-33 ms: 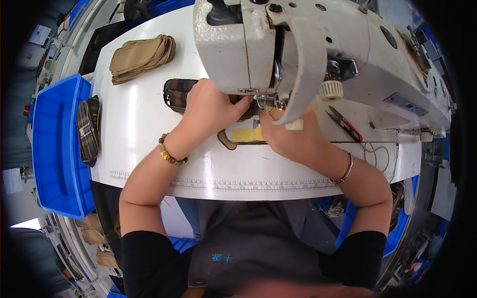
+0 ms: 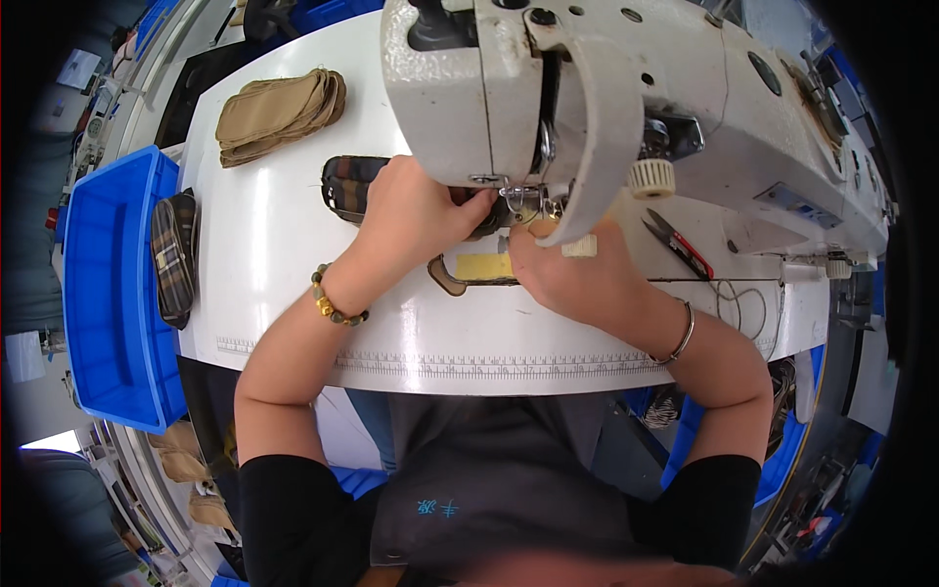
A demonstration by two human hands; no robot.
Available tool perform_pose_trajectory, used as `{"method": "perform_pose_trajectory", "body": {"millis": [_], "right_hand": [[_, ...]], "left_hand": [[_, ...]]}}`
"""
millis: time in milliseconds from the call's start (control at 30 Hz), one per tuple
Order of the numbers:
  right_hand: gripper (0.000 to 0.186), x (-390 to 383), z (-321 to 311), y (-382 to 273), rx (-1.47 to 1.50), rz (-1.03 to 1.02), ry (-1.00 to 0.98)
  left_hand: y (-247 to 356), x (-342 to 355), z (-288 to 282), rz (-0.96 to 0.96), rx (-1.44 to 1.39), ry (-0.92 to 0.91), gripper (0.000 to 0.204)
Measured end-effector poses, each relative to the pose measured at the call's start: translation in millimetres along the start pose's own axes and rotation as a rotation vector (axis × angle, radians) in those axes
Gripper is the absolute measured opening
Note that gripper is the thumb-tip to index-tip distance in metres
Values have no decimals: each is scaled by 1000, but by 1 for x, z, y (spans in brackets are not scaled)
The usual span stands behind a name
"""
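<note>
A white industrial sewing machine (image 2: 587, 88) stands on a white table (image 2: 274, 254). My left hand (image 2: 421, 210) lies on a dark plaid fabric piece (image 2: 347, 186), its fingers pinching the piece right at the presser foot (image 2: 518, 201). From the right, my right hand (image 2: 572, 274) holds the same piece under the needle with its fingertips. A tan piece with a yellow patch (image 2: 479, 269) lies flat on the table between my wrists. Where the fabric meets the needle is hidden by my fingers.
A stack of tan fabric pieces (image 2: 279, 112) sits at the table's far left. A blue bin (image 2: 108, 293) left of the table holds plaid pieces (image 2: 174, 254). Red-handled thread snips (image 2: 680, 245) lie to the right of the machine foot. A measuring strip (image 2: 509, 364) runs along the table's front edge.
</note>
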State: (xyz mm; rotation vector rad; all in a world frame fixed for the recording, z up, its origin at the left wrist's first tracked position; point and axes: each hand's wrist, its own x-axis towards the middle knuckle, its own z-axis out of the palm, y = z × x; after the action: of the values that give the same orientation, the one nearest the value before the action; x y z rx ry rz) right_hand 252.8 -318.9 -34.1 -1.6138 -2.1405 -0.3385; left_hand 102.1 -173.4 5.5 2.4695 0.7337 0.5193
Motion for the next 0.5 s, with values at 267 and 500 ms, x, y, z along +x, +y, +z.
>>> {"method": "perform_pose_trajectory", "body": {"millis": [267,500], "right_hand": [[29,-7,11,-8,-56,-69,22],[34,2,9,-10,-161,-51,54]], "left_hand": [[2,-22,-24,196,-34,-235,32],[-3,-14,-24,178,-15,-196,31]]}}
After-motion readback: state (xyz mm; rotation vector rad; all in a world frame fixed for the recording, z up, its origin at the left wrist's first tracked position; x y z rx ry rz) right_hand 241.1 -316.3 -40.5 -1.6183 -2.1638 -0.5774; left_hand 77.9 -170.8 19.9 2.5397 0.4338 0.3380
